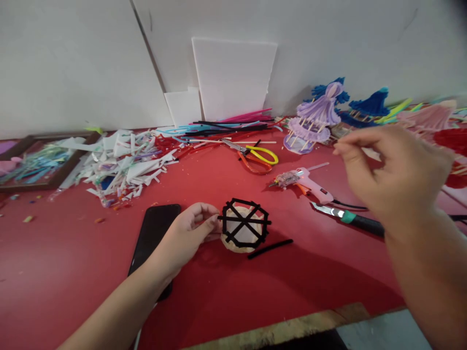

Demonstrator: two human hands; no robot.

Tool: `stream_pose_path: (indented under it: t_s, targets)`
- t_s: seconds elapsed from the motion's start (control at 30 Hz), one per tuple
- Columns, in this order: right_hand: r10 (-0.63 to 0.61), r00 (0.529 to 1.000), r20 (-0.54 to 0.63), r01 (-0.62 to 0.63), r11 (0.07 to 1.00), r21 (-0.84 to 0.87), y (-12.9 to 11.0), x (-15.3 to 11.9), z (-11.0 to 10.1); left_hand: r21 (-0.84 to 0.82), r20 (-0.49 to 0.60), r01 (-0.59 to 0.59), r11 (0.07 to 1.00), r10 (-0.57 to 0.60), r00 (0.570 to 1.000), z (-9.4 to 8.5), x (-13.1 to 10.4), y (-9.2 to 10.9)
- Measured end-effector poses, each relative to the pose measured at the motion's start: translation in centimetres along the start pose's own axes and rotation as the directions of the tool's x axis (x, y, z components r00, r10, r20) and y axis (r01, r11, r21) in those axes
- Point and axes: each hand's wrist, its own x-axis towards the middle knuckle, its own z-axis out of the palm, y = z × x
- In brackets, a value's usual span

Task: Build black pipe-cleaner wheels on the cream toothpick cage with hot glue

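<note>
My left hand (199, 226) pinches the left edge of a black wheel-shaped frame (243, 220), which looks made of fuzzy pipe cleaners with crossing spokes. Under the frame is a cream-coloured round base (233, 247) with a pale middle. A short black pipe cleaner (270, 248) lies on the table just to the right of the base. My right hand (394, 170) is raised above the right side of the table, thumb and fingertips pressed together; whether anything is between them I cannot make out. Below it lie a pink glue gun (315, 186) and a cutter knife (350, 218).
Scissors (259, 154) with yellow and red handles lie behind the frame. A black phone (155, 231) lies under my left forearm. Scraps (127, 165) are heaped at the back left, beside a brown-framed tray (47, 182). A lilac carousel-like model (314, 121) stands at the back right.
</note>
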Motion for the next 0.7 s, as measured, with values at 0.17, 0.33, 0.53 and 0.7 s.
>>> stream_pose_path:
  t_s: [0.17, 0.33, 0.53, 0.7]
  targets:
    - [0.352, 0.916, 0.191, -0.390, 0.676, 0.625, -3.7, 0.8, 0.2, 0.120, -0.168, -0.219, 0.968, 0.237, 0.957, -0.4, -0.2, 1.2]
    - [0.179, 0.769, 0.614, -0.637, 0.127, 0.760, -8.3, -0.9, 1.2, 0.331, -0.196, -0.416, 0.847, 0.493, 0.848, 0.8, -2.1, 3.6]
    - [-0.073, 0.464, 0.883, -0.812, -0.433, 0.391, -11.3, -1.1, 1.0, 0.542, -0.006, -0.625, 0.562, 0.746, 0.666, 3.4, -3.4, 5.2]
    - [-0.050, 0.413, 0.909, -0.794, -0.509, 0.333, -11.9, -1.0, 0.9, 0.472, -0.023, -0.635, 0.612, 0.728, 0.685, 4.1, -3.3, 5.3]
